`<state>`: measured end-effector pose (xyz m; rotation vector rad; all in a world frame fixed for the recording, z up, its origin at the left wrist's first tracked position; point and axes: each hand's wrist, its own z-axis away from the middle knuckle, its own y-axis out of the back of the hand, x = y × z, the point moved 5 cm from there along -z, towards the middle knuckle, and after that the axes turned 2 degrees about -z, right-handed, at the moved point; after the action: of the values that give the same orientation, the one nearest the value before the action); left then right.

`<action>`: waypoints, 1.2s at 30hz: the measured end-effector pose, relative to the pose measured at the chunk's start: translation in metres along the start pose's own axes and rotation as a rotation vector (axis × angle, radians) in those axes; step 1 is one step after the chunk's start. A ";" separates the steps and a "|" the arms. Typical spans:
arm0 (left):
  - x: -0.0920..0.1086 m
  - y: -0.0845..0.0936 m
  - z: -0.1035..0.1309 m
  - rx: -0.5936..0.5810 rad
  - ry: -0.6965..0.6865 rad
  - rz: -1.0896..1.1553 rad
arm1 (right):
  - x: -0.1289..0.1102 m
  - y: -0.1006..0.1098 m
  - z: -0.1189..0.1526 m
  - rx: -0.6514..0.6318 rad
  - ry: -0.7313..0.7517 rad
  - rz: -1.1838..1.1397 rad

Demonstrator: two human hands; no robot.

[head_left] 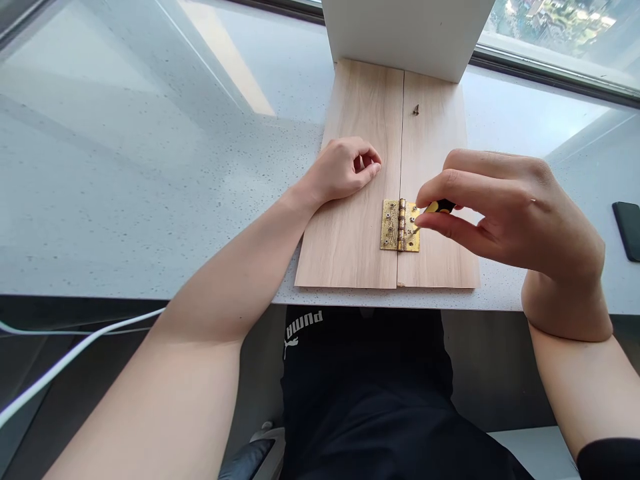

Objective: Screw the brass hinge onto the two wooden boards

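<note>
My right hand (505, 207) pinches a small screwdriver (441, 206) with a black and yellow handle. Its thin shaft slants down to the lower part of the right leaf of a worn brass hinge (401, 227). The hinge lies open across the seam between two pale wood boards, the left board (345, 253) and the right board (445, 267). Screw heads show in the left leaf and in part of the right one, which my fingers partly cover. Loosely curled, my left hand (347, 167) rests on the left board; nothing shows in its fingers.
Small loose screws (416, 110) lie on the right board's far part. A white box-like panel (405, 33) stands at the boards' far end. Beneath is a speckled white counter (150, 187) beside a window. A dark phone-like object (627, 230) lies far right; a white cable (75, 363) hangs lower left.
</note>
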<state>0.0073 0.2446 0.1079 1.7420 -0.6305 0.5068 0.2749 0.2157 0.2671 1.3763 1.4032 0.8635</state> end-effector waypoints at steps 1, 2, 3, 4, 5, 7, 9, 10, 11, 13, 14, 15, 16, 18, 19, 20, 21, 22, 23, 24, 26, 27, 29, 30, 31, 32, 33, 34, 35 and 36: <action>0.000 0.000 0.000 0.001 -0.002 0.000 | 0.001 -0.001 0.000 0.000 -0.001 -0.011; 0.000 0.000 0.000 0.004 -0.007 -0.001 | 0.002 -0.001 0.000 0.000 -0.001 -0.020; -0.001 0.000 0.000 0.006 -0.011 -0.002 | 0.002 -0.001 0.000 -0.003 -0.007 -0.027; -0.001 0.000 -0.001 0.007 -0.013 -0.003 | 0.003 0.000 0.001 -0.009 -0.017 -0.035; -0.002 0.000 -0.001 0.007 -0.012 -0.004 | 0.003 0.001 0.001 -0.019 -0.028 -0.048; -0.003 0.000 -0.001 0.007 -0.007 0.000 | 0.004 0.005 0.001 -0.037 -0.045 -0.090; -0.003 0.000 -0.001 0.008 -0.007 0.005 | 0.006 0.009 0.001 -0.072 -0.058 -0.144; -0.003 0.000 -0.001 0.007 -0.009 0.008 | 0.008 0.011 0.001 -0.100 -0.049 -0.178; -0.003 0.000 -0.001 0.007 -0.010 0.009 | 0.009 0.011 0.002 -0.133 -0.032 -0.217; -0.004 0.000 -0.001 0.008 -0.009 0.009 | 0.012 0.011 0.002 -0.182 0.010 -0.315; -0.004 0.000 -0.001 0.010 -0.008 0.009 | 0.015 0.011 0.001 -0.195 0.022 -0.372; -0.004 0.000 -0.001 0.011 -0.008 0.007 | 0.018 0.011 0.001 -0.200 0.020 -0.427; -0.004 0.000 -0.001 0.012 -0.008 0.006 | 0.022 0.009 0.000 -0.205 -0.001 -0.475; -0.005 0.000 -0.002 0.013 -0.008 0.003 | 0.031 0.006 -0.002 -0.222 -0.061 -0.545; -0.005 0.000 -0.002 0.013 -0.007 0.003 | 0.035 0.005 -0.003 -0.238 -0.092 -0.573; -0.005 0.000 -0.002 0.012 -0.006 0.004 | 0.039 0.003 -0.004 -0.254 -0.117 -0.599; -0.006 -0.001 -0.002 0.010 -0.005 0.005 | 0.043 0.002 -0.004 -0.270 -0.133 -0.627; -0.006 -0.001 -0.002 0.009 -0.005 0.007 | 0.046 0.000 -0.004 -0.283 -0.134 -0.663; -0.006 -0.001 -0.001 0.007 -0.006 0.008 | 0.048 -0.001 -0.004 -0.287 -0.124 -0.696; -0.005 -0.001 -0.001 0.005 -0.008 0.009 | 0.051 -0.002 -0.004 -0.282 -0.111 -0.717; -0.005 -0.001 -0.001 0.003 -0.009 0.007 | 0.056 -0.004 -0.005 -0.249 -0.098 -0.711; -0.005 -0.002 -0.001 0.003 -0.009 0.004 | 0.058 -0.005 -0.005 -0.226 -0.099 -0.687; -0.005 -0.002 -0.001 0.004 -0.006 -0.001 | 0.060 -0.006 -0.007 -0.187 -0.116 -0.614; -0.005 -0.002 -0.001 0.005 -0.005 -0.003 | 0.059 -0.006 -0.008 -0.174 -0.123 -0.584; -0.005 -0.002 -0.001 0.005 -0.004 -0.003 | 0.056 -0.005 -0.009 -0.165 -0.123 -0.562; -0.005 -0.002 -0.001 0.006 -0.003 -0.002 | 0.052 -0.004 -0.009 -0.158 -0.117 -0.546; -0.005 -0.002 -0.001 0.006 -0.002 -0.001 | 0.048 -0.003 -0.010 -0.153 -0.114 -0.533; -0.005 -0.002 -0.001 0.007 -0.001 0.000 | 0.043 -0.003 -0.010 -0.147 -0.105 -0.526; -0.005 -0.002 -0.001 0.007 -0.002 0.003 | 0.039 -0.003 -0.010 -0.138 -0.095 -0.521; -0.005 -0.002 -0.001 0.007 -0.003 0.005 | 0.035 -0.004 -0.009 -0.114 -0.093 -0.513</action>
<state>0.0047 0.2470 0.1042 1.7489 -0.6364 0.5105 0.2678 0.2513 0.2607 0.8948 1.5144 0.5232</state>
